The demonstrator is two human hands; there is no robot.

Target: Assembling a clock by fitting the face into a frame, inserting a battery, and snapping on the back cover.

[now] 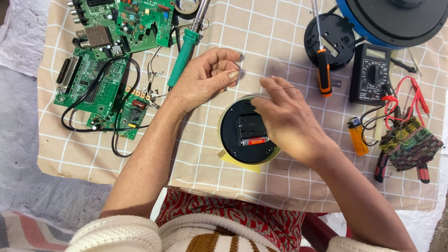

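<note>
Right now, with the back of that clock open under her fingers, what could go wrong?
The battery sits exposed in the clock mechanism; the right hand working beside it might knock it loose. The clock overhangs a yellow piece, so it may rock. The left hand is off the clock, not steadying it.

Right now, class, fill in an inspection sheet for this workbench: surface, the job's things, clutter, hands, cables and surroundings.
Surface: beige checked cloth over a table.
Job's things: round clock lying face down, black back up, with a red battery in its movement.
Clutter: green circuit boards, green-handled soldering iron, orange-handled screwdriver, black multimeter, orange lighter, red-handled pliers under a knitted patch.
Hands: left hand loosely curled beside the clock, holding nothing visible; right hand resting on the clock's back.
Cables: black wire looped over the boards; red and black probe leads tangled.
Surroundings: blue-rimmed round object at the top edge.
</note>
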